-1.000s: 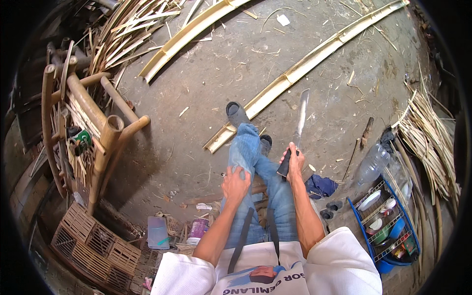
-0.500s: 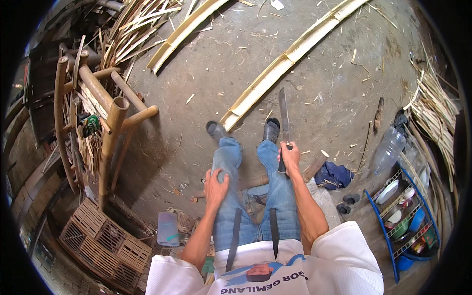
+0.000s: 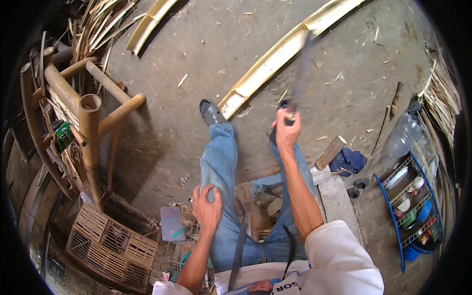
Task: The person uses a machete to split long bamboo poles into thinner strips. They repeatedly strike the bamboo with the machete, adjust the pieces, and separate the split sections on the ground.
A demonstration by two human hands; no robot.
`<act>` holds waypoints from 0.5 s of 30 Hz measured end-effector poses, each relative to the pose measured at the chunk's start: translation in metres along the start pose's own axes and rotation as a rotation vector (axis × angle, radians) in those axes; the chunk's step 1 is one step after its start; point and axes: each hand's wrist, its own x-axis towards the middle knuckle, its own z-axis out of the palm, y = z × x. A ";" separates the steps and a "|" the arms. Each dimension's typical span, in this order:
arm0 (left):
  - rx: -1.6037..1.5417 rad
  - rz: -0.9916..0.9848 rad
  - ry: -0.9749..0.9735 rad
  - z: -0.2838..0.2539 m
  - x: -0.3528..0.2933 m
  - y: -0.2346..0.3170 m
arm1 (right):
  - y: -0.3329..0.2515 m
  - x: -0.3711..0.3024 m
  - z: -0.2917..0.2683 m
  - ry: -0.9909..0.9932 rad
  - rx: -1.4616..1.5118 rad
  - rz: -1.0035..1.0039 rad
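My right hand (image 3: 287, 130) is closed round the handle of a machete (image 3: 299, 73). Its long dark blade is smeared by motion and points away from me, its far end passing in front of a split bamboo length (image 3: 270, 65). That pale, trough-shaped piece lies on the concrete floor, inner side up, its near end beside my left shoe (image 3: 211, 112). Against my left leg, near the knee, rests my left hand (image 3: 206, 205), fingers apart and holding nothing.
Another split bamboo length (image 3: 147, 27) lies at the far left, near a bamboo frame (image 3: 89, 123). Bamboo strips (image 3: 442, 93) are heaped at right. A short log (image 3: 330, 152), dark blue cloth (image 3: 348, 161), plastic bottle (image 3: 403, 136) and blue rack (image 3: 390, 223) stand right of my legs.
My right hand has moved forward and up from beside my knee, carrying the machete with it. My legs have spread wider. My left hand has slid slightly nearer to me.
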 end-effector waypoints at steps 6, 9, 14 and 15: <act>0.013 0.117 0.033 -0.004 0.010 -0.011 | 0.144 -0.015 0.030 0.022 -0.447 0.120; -0.003 0.164 0.060 -0.007 0.026 -0.013 | 0.184 -0.032 0.025 -0.349 -0.701 0.496; -0.048 0.093 0.030 -0.009 0.025 -0.015 | 0.092 -0.019 -0.004 -0.222 -0.260 0.559; -0.033 0.075 0.011 -0.010 0.021 -0.017 | 0.062 -0.014 -0.012 -0.151 -0.242 0.391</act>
